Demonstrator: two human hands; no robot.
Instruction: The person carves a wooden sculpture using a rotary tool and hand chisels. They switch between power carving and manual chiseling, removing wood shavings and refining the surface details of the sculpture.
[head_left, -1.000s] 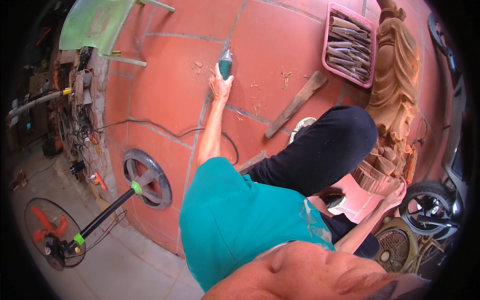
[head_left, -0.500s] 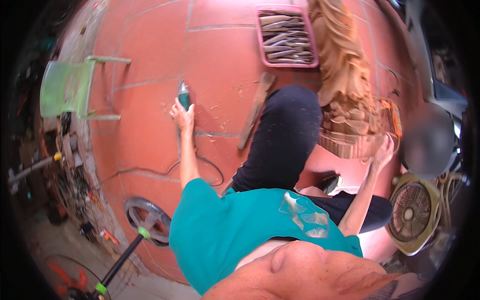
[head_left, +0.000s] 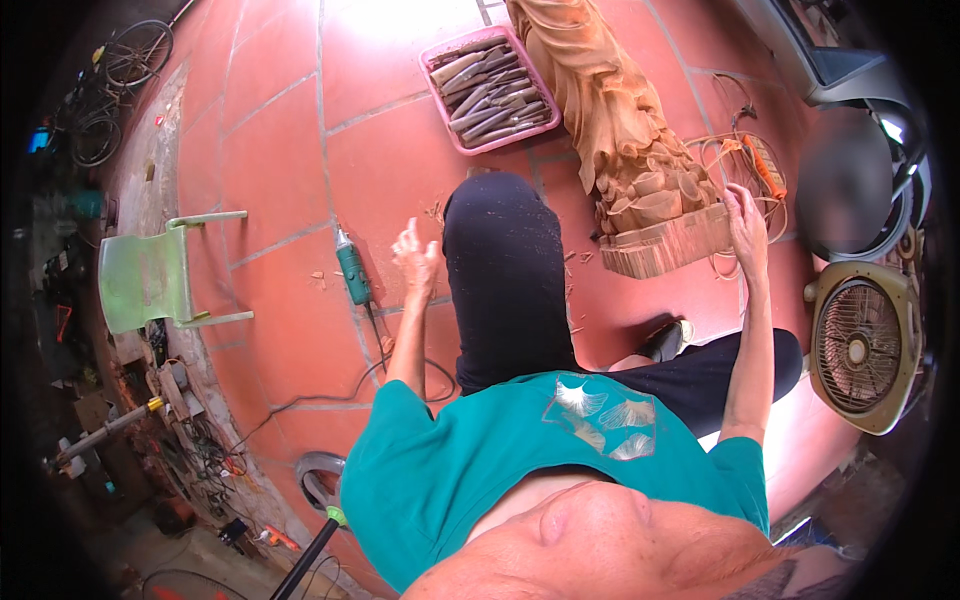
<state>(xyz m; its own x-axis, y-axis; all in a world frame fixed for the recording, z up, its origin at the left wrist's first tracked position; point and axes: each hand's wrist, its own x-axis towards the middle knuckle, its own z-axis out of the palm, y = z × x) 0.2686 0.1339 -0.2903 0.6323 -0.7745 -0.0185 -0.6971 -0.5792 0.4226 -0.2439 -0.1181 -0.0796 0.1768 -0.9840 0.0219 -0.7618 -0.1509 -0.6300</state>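
Note:
My left hand [head_left: 415, 258] hangs over the tiles just left of my raised knee, empty, its fingers apart. Left of it, a green corded power tool [head_left: 353, 270] with a silver nose lies on the floor. At the right, my right hand [head_left: 745, 230] is at the end of a carved wooden statue's base, fingers stretched out along it; whether they press on it is hard to tell. The brown wooden statue [head_left: 625, 125] lies on the floor, its draped folds running away from me and its flat sawn base toward me.
A pink basket [head_left: 484, 147] of chisel-like tools stands beyond my knee. Near the right hand lie an orange-handled tool [head_left: 765, 168] and cords. A box fan [head_left: 860, 345] stands right, a green chair [head_left: 145, 280] left. Wood shavings and the tool's cord [head_left: 330, 398] lie on the tiles.
My left hand has let go of the green power tool and come right, toward my knee. The right hand stays by the statue's base. The whole view has shifted.

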